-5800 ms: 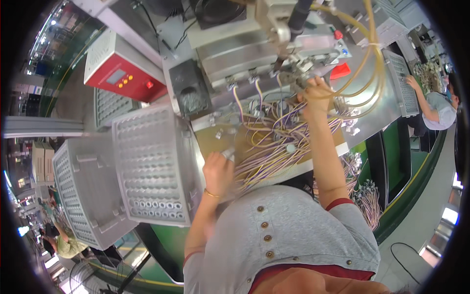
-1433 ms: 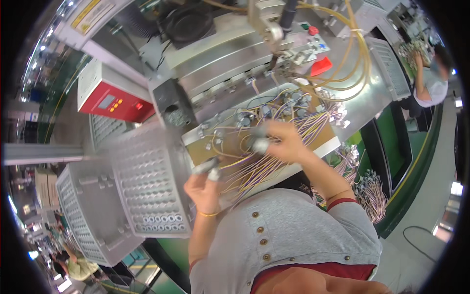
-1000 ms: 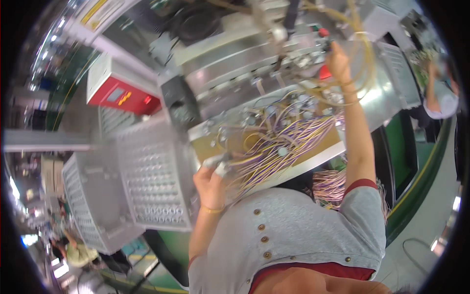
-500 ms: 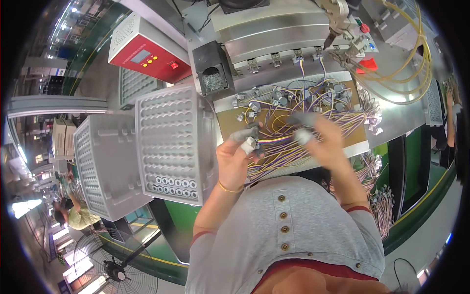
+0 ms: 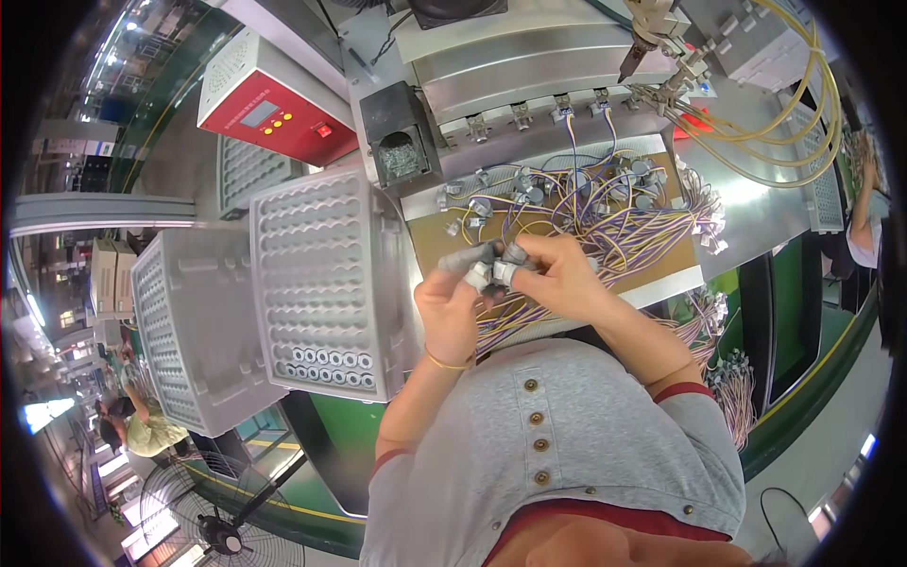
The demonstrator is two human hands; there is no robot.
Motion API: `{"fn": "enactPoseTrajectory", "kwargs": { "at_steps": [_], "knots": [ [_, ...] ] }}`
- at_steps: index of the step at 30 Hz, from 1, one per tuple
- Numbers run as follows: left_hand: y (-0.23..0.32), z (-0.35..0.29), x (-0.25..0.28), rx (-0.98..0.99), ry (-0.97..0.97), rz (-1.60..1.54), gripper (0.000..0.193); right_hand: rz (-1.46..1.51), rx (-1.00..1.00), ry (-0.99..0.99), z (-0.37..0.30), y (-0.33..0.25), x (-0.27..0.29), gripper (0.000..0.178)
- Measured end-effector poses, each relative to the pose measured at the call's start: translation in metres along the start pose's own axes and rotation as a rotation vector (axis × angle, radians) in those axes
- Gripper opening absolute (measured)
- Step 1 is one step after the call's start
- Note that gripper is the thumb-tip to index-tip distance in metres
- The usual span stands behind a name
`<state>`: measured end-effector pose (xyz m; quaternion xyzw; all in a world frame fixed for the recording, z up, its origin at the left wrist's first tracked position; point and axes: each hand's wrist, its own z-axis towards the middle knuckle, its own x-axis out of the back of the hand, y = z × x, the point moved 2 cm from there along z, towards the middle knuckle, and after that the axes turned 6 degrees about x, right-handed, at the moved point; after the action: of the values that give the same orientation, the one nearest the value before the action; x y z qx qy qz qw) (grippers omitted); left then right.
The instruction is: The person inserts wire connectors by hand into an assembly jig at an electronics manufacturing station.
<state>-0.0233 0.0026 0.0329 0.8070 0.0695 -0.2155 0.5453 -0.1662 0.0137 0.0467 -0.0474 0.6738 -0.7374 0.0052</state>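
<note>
1. Change noted: my right hand, apart from my left hand and blurred half a second ago, now meets it fingertip to fingertip over the brown board.
2. Bearing on the work: I judge it has passed from reaching to close two-handed handling at a single spot.
3. Left hand: thumb and forefinger clamped, in my judgement, on a small grey part, mostly covered by my finger covers.
4. Right hand: fingertips drawn in at the same spot; whether they clamp the part, its wire or nothing, I cannot tell.
5. Location: the part sits between my hands, left of most of the wires and well apart from the grey tray on my left.
6. Orientation: its facing and long axis cannot be established (my own fingers obstruct the inspection).
7. Wires: their long axis slants from near my body at the left to the far right, where white connectors bunch at the board's end.
8. Unaltered: round pieces occupy the tray's two nearest rows, as before.
</note>
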Motion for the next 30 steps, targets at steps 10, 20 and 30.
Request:
{"fn": "enactPoseTrajectory", "kwargs": {
  "at_steps": [10, 20, 30],
  "knots": [
    [0.001, 0.012, -0.004, 0.191, -0.258, -0.145, 0.029, 0.155, 0.031, -0.028, 0.008, -0.012, 0.009, 0.008],
    [-0.010, 0.016, 0.024, 0.037, -0.205, -0.171, 0.027, 0.120, 0.083, 0.850, 0.019, 0.039, 0.123, 0.016],
    [-0.017, 0.008, 0.088, -0.101, 0.181, 0.362, 0.025, 0.225, 0.120, 1.013, 0.033, 0.072, 0.164, 0.011]
  ]
}}
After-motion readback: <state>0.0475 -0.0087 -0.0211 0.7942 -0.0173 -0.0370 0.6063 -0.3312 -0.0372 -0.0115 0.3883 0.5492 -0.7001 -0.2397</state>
